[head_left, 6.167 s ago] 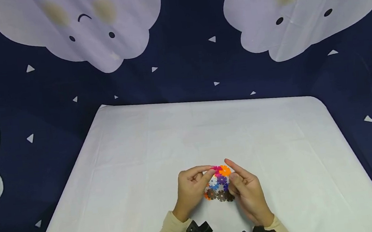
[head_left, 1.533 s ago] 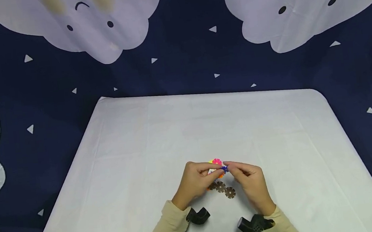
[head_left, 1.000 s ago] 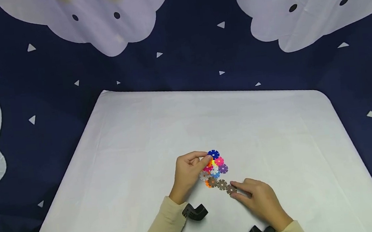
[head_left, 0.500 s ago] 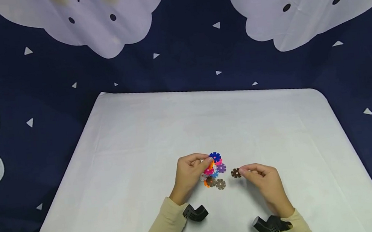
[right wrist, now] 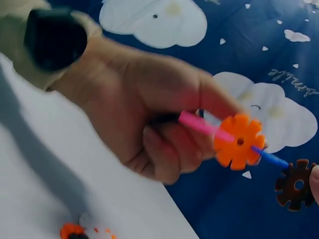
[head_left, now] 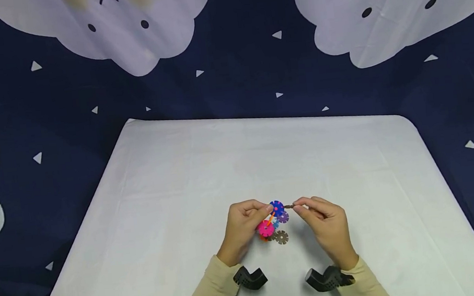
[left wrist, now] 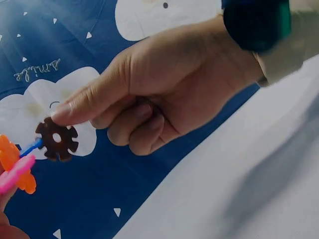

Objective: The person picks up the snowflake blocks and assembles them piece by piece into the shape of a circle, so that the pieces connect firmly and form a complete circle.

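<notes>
Pinched by my left hand (head_left: 241, 232) is a joined group: a blue notched disc (head_left: 276, 208), an orange disc (right wrist: 227, 152) and pink discs (head_left: 265, 228). My right hand (head_left: 325, 228) pinches a brown disc (head_left: 288, 206), seen edge-on from the head, flat in the left wrist view (left wrist: 49, 133). Its edge meets the blue disc (right wrist: 271, 158) in both wrist views; how deeply the slots engage, I cannot tell. In the left wrist view my right hand (left wrist: 164, 89) has its other fingers curled; in the right wrist view my left hand (right wrist: 149, 94) does too.
Below the hands, several loose discs lie on the white tabletop (head_left: 179, 173), among them a purple one (head_left: 283, 217) and a grey-brown one (head_left: 282, 237). Black wrist devices stick out at the left cuff (head_left: 250, 278) and right cuff (head_left: 329, 278). A dark blue cloud-patterned cloth surrounds the table.
My right hand has picked up a brown disc from the table and brought it left against the blue disc. My left hand has turned its joined discs, so the orange one now shows edge-on.
</notes>
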The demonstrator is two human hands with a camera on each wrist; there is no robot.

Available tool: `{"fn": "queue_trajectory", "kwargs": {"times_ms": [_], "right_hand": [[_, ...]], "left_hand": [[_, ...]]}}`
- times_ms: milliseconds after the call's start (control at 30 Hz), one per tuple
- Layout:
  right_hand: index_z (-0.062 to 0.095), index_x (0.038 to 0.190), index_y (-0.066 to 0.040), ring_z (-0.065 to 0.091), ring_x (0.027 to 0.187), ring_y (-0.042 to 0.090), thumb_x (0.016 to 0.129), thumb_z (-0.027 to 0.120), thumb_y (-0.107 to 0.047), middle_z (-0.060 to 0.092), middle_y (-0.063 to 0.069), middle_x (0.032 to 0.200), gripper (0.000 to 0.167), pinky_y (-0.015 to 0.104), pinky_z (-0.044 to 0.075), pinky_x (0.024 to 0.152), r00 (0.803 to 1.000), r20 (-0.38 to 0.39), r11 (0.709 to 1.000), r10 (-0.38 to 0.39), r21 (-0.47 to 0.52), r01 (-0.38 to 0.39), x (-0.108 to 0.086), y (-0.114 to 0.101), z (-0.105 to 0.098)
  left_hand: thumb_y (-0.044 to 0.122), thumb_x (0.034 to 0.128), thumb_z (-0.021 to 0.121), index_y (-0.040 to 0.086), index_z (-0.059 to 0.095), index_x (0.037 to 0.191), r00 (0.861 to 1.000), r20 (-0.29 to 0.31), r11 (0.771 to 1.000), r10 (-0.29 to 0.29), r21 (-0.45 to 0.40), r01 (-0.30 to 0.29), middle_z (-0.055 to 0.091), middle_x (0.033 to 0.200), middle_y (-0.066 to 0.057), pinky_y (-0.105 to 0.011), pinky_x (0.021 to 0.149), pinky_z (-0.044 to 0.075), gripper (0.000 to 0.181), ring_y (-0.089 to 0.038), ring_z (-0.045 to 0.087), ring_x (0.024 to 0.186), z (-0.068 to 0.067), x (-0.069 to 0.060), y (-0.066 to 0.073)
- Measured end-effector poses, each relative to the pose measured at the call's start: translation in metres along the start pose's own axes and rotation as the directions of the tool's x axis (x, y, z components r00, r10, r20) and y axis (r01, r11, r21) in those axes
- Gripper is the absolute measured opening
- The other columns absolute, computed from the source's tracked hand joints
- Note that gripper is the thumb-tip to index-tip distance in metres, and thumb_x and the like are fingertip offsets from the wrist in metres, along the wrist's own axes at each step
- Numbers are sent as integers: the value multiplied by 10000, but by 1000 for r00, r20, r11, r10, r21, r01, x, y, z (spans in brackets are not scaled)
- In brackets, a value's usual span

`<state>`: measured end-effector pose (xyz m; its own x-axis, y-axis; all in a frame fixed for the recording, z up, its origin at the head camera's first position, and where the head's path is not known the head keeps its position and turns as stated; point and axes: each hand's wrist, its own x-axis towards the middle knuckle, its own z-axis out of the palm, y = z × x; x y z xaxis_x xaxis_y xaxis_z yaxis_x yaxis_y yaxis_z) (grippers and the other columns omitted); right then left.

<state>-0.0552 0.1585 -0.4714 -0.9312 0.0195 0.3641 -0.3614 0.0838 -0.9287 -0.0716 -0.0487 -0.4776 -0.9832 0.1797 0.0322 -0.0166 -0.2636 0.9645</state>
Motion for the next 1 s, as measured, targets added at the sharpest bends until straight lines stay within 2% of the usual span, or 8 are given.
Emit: {"fn": "queue_trajectory", "kwargs": {"times_ms": [100,200,400,467,600,767,867,1000], "right_hand": [[784,970,-6,292,498,100,829,741,174,378,-15,597,232,262,249,428,996,2,994,-89,-60,89,0,1,2],[787,937,-32,298,501,56,774,758,211,368,-43,588,294,220,249,428,983,20,974,-184,-133,185,2,2,3],[792,899,-69,373,557,28,714,807,162,510,-78,638,296,154,304,482,920,117,880,-374,-268,392,6,-3,5],[788,899,-77,394,570,28,729,807,139,535,-81,655,275,154,321,496,907,131,865,-400,-272,421,7,-4,7],[772,898,-66,373,551,28,764,783,151,514,-64,637,256,166,303,478,915,96,889,-393,-213,404,5,0,13],[771,902,-15,337,511,35,771,754,207,512,-15,615,258,174,278,446,945,20,938,-328,-111,328,0,6,21],[777,959,36,331,495,33,767,749,225,515,6,609,271,188,273,422,965,-6,964,-262,-41,262,-2,9,21],[693,1190,117,325,511,58,787,706,251,423,-3,607,424,226,268,423,982,-11,981,-187,56,187,-4,12,16]], "left_hand": [[109,918,757,-143,718,900,1000,-2,1000,2,5,-2,492,510,66,-189,467,346,256,-31,392,471,0,-1,2],[99,914,754,-140,715,880,1000,-4,1000,6,17,-6,455,495,77,-190,465,323,244,-27,368,464,-1,-1,2],[73,913,741,-117,710,838,998,33,997,56,54,-58,419,495,72,-196,456,298,206,-37,341,459,-2,-1,4],[74,917,737,-108,711,837,998,40,997,56,55,-58,420,502,72,-195,458,305,200,-38,344,461,-1,-1,4],[71,928,724,-44,714,830,999,22,999,-31,-29,32,478,527,70,-179,469,351,151,-22,397,478,2,-3,2],[98,946,706,87,712,812,987,5,975,-158,-157,157,657,649,28,-169,500,443,135,-17,545,541,6,-3,-2],[117,945,715,88,723,822,985,-6,971,-173,-169,170,696,692,0,-173,511,460,127,-26,575,563,6,-3,-3],[144,942,736,37,734,877,988,-24,976,-155,-156,150,717,724,-26,-186,529,483,125,-41,601,593,5,-2,-3]]}}
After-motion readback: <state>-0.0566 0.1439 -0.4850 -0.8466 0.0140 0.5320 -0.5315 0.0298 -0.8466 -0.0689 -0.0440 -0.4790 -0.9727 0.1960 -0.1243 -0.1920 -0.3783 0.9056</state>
